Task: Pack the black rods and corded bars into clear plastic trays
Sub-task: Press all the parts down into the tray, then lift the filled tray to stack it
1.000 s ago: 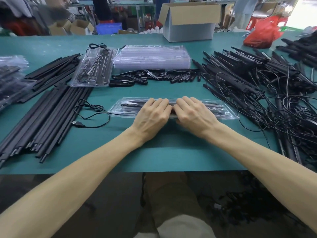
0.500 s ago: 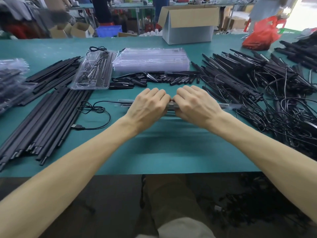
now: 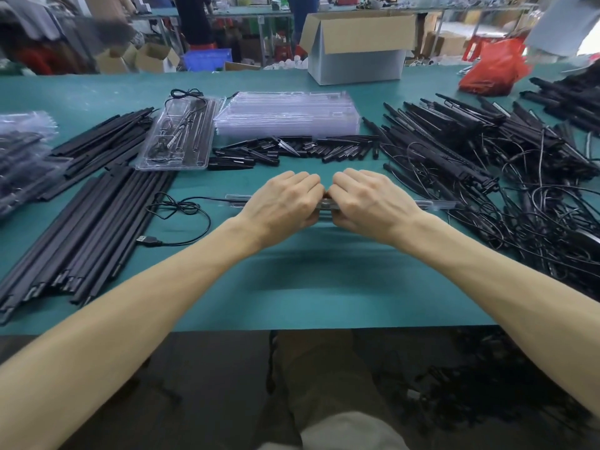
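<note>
A long clear plastic tray (image 3: pixel 436 204) with black parts inside is lifted off the green table and seen edge-on. My left hand (image 3: pixel 282 204) and my right hand (image 3: pixel 370 203) grip its middle side by side, fingers curled over the far edge. A black cord with a USB plug (image 3: pixel 147 240) trails from the tray's left end onto the table. Long black rods (image 3: pixel 84 228) lie in a pile at the left. Corded black bars (image 3: pixel 487 157) are heaped at the right.
A stack of clear trays (image 3: pixel 287 115) sits behind the hands, with a filled tray (image 3: pixel 177 138) to its left and short black pieces (image 3: pixel 292 149) in front. Bagged packs (image 3: pixel 22 157) lie far left. A cardboard box (image 3: pixel 357 47) and red bag (image 3: pixel 493 69) stand at the back.
The tray lay flat under both hands a second ago. Both hands have since curled round it and raised it off the table, tipping it until only its edge shows.
</note>
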Available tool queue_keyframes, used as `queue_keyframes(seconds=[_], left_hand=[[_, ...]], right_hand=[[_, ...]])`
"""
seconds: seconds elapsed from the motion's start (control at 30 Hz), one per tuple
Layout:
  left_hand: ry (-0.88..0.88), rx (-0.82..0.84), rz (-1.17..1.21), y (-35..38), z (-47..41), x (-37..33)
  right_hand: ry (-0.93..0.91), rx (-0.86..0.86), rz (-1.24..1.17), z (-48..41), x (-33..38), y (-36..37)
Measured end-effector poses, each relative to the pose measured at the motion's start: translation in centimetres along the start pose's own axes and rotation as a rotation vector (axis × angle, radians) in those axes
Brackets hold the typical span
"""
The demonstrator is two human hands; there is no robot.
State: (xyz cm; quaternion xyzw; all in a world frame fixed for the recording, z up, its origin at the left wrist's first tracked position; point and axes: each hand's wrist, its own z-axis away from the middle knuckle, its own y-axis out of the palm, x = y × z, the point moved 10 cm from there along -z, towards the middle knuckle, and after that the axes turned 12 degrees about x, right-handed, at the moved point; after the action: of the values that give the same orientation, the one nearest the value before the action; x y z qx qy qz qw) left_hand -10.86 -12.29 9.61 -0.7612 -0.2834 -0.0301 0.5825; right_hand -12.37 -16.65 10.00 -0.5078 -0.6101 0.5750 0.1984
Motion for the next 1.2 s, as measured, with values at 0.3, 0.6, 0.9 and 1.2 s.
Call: queue_keyframes(seconds=[0.3, 0.6, 0.9, 1.2], left_hand=[[-0.04, -0.016, -0.066, 0.0, 0.3, -0.6], [-0.022, -0.01, -0.056, 0.0, 0.1, -0.6], [-0.055, 0.045, 0.026, 0.6, 0.4, -0.1], [-0.094, -0.004, 0.057, 0.0, 0.7, 0.5]], right_hand=[[-0.023, -0.028, 0.009, 0.1, 0.5, -0.2], [-0.033, -0.069, 0.061, 0.0, 0.6, 0.2], [-0.036, -0.08, 0.041, 0.3, 1.1, 0.3], [0.019, -0.082, 0.054, 0.2, 0.5, 0.2]])
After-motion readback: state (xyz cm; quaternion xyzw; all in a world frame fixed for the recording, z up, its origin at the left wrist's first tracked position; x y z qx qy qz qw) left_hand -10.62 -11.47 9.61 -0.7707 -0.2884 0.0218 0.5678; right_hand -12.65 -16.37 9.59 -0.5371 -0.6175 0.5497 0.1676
